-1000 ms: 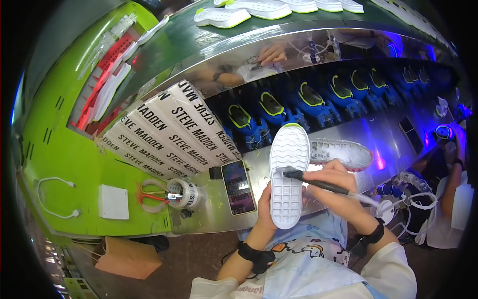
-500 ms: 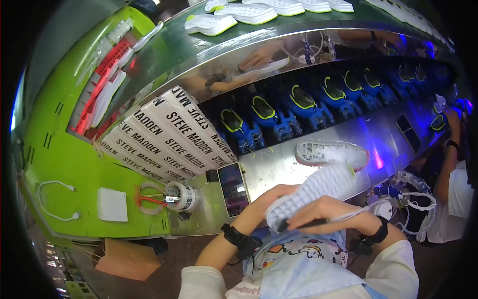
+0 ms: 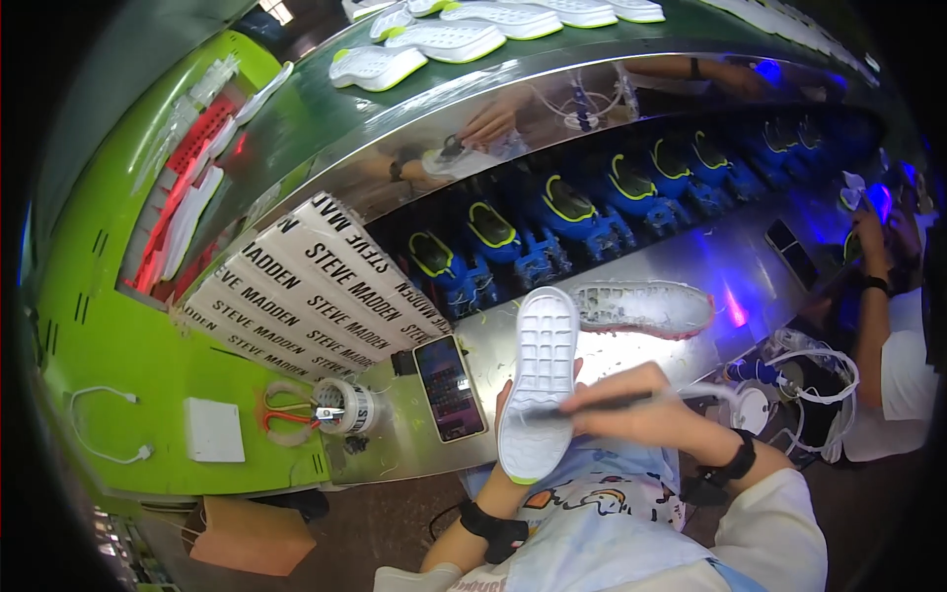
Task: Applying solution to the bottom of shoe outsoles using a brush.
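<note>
My left hand [image 3: 504, 397] holds a white shoe sole [image 3: 547, 340] from beneath, mostly hidden behind it. The sole stands lengthwise, its recessed grid side showing and a yellow-green edge at the near end. My right hand [image 3: 641, 409] grips a dark, slim brush [image 3: 602, 402], its blurred tip against the lower half of the sole. A thin white hose [image 3: 705, 391] runs by my right hand. Just beyond, a second sole [image 3: 646, 309], whitish with a reddish rim, lies on the metal bench [image 3: 503, 331].
Blue shoes [image 3: 582, 202] with yellow-green collars line a recess behind the bench. White soles [image 3: 449, 41] rest on the green belt beyond. A phone [image 3: 450, 387], tape rolls [image 3: 345, 407], scissors [image 3: 296, 418] and a printed box [image 3: 316, 286] are leftward. Another person's arm [image 3: 873, 296] is rightward.
The held sole has turned from a slant to nearly upright in view and moved left, now showing its grid side. The brush has moved up and left on it. The view has shifted slightly.
</note>
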A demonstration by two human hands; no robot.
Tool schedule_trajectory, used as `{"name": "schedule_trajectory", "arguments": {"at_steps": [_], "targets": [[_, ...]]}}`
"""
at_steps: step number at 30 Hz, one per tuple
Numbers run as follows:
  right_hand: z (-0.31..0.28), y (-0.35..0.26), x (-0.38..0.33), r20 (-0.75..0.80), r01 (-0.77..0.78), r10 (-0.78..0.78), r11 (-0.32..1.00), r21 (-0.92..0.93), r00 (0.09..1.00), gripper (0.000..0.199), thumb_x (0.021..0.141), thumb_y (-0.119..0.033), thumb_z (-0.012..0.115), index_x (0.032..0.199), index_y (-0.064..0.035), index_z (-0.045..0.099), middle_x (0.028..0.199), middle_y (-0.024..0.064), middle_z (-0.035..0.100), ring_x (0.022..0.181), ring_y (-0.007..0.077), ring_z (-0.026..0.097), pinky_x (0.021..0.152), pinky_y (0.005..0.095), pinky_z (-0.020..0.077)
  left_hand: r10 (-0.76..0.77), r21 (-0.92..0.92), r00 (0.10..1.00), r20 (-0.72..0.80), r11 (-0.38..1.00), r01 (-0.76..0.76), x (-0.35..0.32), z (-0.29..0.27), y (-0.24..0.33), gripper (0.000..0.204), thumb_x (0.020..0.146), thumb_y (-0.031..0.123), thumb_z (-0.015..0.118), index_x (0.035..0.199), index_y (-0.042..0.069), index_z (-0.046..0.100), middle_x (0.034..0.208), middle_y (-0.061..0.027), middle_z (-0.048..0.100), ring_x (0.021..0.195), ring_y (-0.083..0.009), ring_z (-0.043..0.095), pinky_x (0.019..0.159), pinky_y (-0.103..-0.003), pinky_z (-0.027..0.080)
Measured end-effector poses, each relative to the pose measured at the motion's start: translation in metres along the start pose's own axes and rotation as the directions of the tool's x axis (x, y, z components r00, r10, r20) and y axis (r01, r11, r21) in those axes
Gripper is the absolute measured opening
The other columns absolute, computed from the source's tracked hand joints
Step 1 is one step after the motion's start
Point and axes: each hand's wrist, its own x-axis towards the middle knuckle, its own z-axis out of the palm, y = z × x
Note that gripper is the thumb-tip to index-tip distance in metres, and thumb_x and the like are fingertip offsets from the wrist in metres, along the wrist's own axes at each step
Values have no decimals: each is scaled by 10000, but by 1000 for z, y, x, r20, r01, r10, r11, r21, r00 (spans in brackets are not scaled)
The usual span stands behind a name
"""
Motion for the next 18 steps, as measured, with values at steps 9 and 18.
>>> {"name": "schedule_trajectory", "arguments": {"at_steps": [9,18], "targets": [[23,8,17,-200,349,-415,889,-296,888,210,754,-92,640,956,-41,670,866,127,672,766,257,637,819,355,473,232,21,941,-247,972,-234,10,12,6,597,888,400,411,1393,94,324,1372,-124,410,1100,-311,483,931,-459,434],[21,-5,3,421,-31,21,999,17,907,183,872,-146,588,946,-5,677,805,76,682,725,114,648,684,250,513,21,192,995,-100,981,-2,19,34,36,679,831,391,402,1375,-6,323,1330,-203,437,1008,-331,548,862,-443,480]]}}
